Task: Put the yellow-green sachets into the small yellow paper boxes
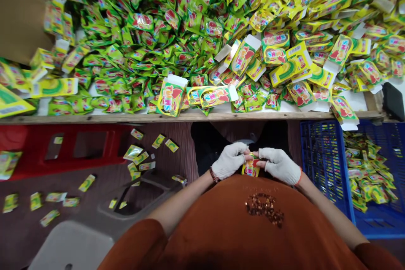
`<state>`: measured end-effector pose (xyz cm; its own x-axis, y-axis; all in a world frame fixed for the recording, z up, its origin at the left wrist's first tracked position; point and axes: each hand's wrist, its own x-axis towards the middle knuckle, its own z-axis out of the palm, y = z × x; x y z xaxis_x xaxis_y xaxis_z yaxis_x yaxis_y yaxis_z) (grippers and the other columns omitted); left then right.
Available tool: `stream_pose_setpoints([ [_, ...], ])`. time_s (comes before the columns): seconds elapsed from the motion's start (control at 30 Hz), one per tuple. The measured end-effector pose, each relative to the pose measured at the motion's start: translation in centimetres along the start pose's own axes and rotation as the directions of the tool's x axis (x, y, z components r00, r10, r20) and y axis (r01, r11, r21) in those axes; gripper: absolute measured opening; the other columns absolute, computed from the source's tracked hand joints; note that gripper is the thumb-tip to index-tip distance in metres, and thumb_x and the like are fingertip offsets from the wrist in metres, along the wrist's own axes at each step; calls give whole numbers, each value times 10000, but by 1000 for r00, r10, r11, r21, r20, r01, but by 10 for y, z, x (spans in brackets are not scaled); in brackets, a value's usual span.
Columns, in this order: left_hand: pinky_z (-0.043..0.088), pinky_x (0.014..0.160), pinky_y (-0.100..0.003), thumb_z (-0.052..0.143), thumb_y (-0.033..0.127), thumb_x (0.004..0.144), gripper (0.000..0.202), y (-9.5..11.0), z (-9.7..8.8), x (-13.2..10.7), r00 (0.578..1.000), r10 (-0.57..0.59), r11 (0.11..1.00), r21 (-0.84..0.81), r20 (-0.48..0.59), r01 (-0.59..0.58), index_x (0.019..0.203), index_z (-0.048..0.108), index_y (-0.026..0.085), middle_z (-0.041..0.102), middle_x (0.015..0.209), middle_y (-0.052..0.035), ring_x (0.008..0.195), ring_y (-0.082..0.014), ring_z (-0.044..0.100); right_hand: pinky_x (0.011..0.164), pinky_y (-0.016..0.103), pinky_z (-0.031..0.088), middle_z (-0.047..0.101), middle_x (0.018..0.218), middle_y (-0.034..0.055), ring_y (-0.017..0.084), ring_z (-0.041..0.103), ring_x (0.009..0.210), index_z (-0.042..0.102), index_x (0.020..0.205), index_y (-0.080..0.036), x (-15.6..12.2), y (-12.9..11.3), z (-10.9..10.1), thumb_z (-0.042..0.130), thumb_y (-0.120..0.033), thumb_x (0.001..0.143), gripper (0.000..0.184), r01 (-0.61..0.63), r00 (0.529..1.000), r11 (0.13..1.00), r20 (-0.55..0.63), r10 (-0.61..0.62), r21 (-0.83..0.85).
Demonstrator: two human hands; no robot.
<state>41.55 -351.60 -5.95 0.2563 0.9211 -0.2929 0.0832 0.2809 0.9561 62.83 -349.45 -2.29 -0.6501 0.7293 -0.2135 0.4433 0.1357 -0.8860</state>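
Note:
Both my hands wear white gloves and meet close to my body, below the table edge. My left hand (228, 160) and my right hand (279, 164) each pinch one small yellow-green candy box (251, 168) held upright between them. Its lower part shows red and yellow print; the top is hidden by my fingers. A beaded bracelet sits on my left wrist.
A wooden table (190, 117) carries a big heap of green-yellow sachets (152, 38) and several open small boxes (172, 95). A blue crate (325, 164) with packed sachets stands at right. A red stool (38, 147), a grey stool (104, 209) and scattered sachets are on the floor at left.

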Motion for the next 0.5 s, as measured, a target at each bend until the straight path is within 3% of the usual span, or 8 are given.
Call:
stream_pose_setpoints([
  [0.07, 435, 650, -240, 679, 345, 791, 217, 4, -5, 6, 998, 53, 997, 52, 31, -54, 734, 639, 140, 613, 746, -18, 686, -117, 533, 647, 255, 430, 588, 718, 13, 138, 517, 684, 723, 830, -177, 2, 5, 8, 573, -358, 930, 255, -60, 995, 996, -78, 65, 59],
  [0.17, 401, 679, -242, 659, 291, 821, 222, 19, -14, 19, 958, 174, 949, 221, 226, -224, 665, 594, 148, 577, 725, -4, 710, -117, 511, 595, 250, 427, 613, 717, 18, 133, 511, 646, 755, 869, -170, 4, 13, 15, 600, -416, 895, 292, -154, 976, 969, -123, 180, 192],
  [0.23, 387, 684, -240, 680, 259, 794, 193, 26, -18, 25, 924, 175, 911, 300, 340, -283, 663, 585, 153, 548, 717, 9, 715, -117, 488, 592, 252, 441, 653, 759, 26, 134, 530, 647, 766, 948, -168, 2, 17, 15, 618, -438, 874, 317, -210, 961, 947, -127, 245, 243],
  [0.3, 395, 667, -231, 718, 252, 741, 135, 26, -16, 24, 946, 71, 943, 289, 317, -168, 766, 620, 163, 565, 751, 18, 708, -115, 488, 590, 256, 462, 689, 836, 33, 130, 543, 640, 745, 1059, -172, 0, 20, 16, 639, -448, 850, 362, -256, 940, 915, -140, 311, 312],
  [0.4, 448, 660, -236, 747, 298, 702, 321, 13, -6, 13, 971, -141, 990, 38, 193, 136, 960, 610, 165, 620, 818, 14, 699, -116, 533, 583, 259, 486, 701, 900, 37, 122, 548, 629, 713, 1105, -179, -5, 23, 21, 678, -476, 813, 418, -278, 911, 864, -171, 376, 420],
  [0.5, 470, 664, -246, 718, 361, 757, 284, 3, 2, 6, 974, -174, 976, -109, 144, 191, 912, 605, 152, 629, 789, 4, 688, -118, 556, 561, 252, 476, 679, 803, 24, 117, 542, 605, 751, 997, -176, -6, 25, 29, 710, -505, 788, 393, -274, 902, 851, -187, 390, 449],
])
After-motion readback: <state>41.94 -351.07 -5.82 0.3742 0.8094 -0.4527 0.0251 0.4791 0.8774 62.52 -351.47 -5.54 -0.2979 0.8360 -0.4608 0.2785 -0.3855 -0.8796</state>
